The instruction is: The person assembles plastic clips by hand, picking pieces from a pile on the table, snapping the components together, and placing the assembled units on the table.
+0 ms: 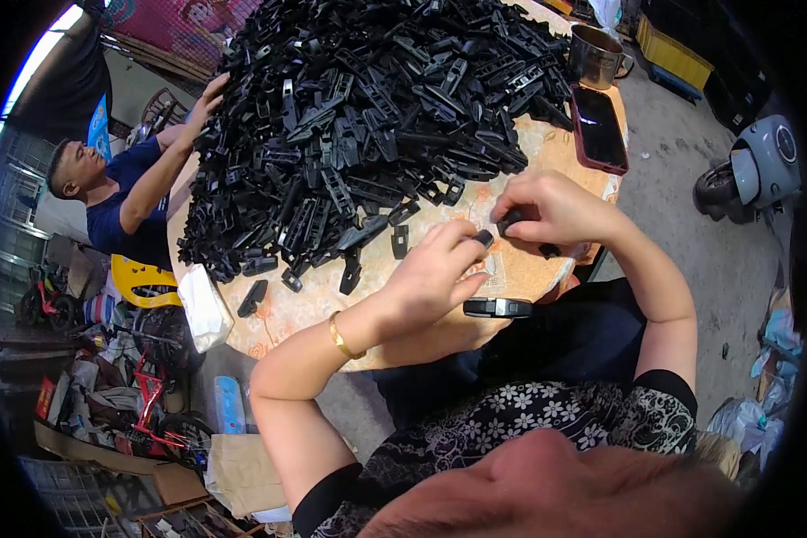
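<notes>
A big heap of black plastic parts [359, 117], long slotted pieces and small clip-like ones, covers most of the patterned table [287, 314]. At its near edge, my left hand [432, 273] pinches a small black plastic piece [483, 238] between thumb and fingers. Close beside it on the right, my right hand [560, 211] grips another black plastic piece [513, 221], partly hidden by the fingers. Under that hand lies a small dark part [548, 251]. Below my left hand, a longer black piece with a shiny middle [498, 308] rests at the table edge.
A dark red-cased phone [599, 130] and a metal cup [594, 56] stand along the table's right side. A white packet [203, 308] lies at the left edge. Across on the left, a co-worker [125, 184] reaches a hand to the heap. A grey scooter [753, 170] is at right.
</notes>
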### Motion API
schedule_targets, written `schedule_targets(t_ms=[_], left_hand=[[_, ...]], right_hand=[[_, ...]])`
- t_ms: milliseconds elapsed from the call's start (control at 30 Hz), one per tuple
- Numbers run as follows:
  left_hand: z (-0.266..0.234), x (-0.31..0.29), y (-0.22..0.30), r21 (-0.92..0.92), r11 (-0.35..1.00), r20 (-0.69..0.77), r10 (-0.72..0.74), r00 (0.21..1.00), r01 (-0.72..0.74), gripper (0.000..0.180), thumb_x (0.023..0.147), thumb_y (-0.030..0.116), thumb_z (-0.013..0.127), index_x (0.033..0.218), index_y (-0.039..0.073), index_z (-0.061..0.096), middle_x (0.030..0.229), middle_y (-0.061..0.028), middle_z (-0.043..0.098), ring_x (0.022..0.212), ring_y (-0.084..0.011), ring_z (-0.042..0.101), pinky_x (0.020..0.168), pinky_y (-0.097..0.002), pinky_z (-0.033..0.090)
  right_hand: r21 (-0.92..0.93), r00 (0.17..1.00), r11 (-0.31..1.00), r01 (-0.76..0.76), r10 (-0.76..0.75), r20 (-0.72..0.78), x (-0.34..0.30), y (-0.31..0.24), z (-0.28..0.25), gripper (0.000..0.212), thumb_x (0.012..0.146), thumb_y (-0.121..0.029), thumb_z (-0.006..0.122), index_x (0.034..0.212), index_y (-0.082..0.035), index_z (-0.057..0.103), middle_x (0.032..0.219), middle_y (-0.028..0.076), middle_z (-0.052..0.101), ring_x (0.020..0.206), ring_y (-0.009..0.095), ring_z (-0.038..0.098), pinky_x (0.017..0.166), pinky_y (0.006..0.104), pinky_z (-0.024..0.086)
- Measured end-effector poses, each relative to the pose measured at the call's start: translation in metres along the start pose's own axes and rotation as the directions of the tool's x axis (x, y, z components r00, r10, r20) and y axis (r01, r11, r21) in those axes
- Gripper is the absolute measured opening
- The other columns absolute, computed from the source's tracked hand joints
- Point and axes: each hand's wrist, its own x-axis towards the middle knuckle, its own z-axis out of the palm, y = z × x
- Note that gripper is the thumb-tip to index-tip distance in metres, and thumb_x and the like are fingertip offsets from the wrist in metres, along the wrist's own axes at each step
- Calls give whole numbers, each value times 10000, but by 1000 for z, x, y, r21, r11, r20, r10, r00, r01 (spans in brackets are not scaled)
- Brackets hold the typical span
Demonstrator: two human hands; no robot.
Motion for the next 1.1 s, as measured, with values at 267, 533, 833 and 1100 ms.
schedule_targets(t_ms=[267, 533, 833, 1100], left_hand=[[-31, 4, -12, 168, 986, 53, -11, 999, 2, 302, 748, 18, 643, 1045, 74, 649, 1165, -127, 557, 1110, -314, 510, 945, -411, 434], [-9, 3, -13, 80, 996, 63, -53, 997, 48, 237, 766, 144, 721, 949, 41, 611, 1003, -115, 596, 986, -319, 538, 840, -406, 451], [-8, -8, -5, 13, 963, -37, -268, 963, 269, 165, 767, 145, 729, 832, 14, 652, 816, -137, 597, 790, -317, 569, 704, -390, 466], [0, -4, -11, -54, 992, -82, -118, 990, 114, 137, 738, 116, 723, 786, 17, 640, 759, -118, 580, 754, -321, 549, 703, -406, 454]], right_hand=[[-397, 997, 917, -23, -8, -74, -14, -11, -5, 232, 684, -124, 703, 894, -29, 680, 851, 129, 642, 872, 324, 606, 775, 405, 487], [22, 957, 974, 225, -217, -194, -3, -15, 15, 238, 726, -165, 746, 879, -15, 640, 823, 128, 632, 829, 322, 598, 744, 397, 468], [-303, 985, 944, 131, -160, -72, -11, -22, 11, 244, 669, -162, 771, 854, -46, 662, 798, 110, 633, 838, 308, 603, 751, 400, 479], [-155, 949, 950, 272, -291, -119, 0, -13, 32, 226, 644, -153, 775, 795, -36, 654, 763, 102, 626, 799, 302, 604, 715, 404, 478]])
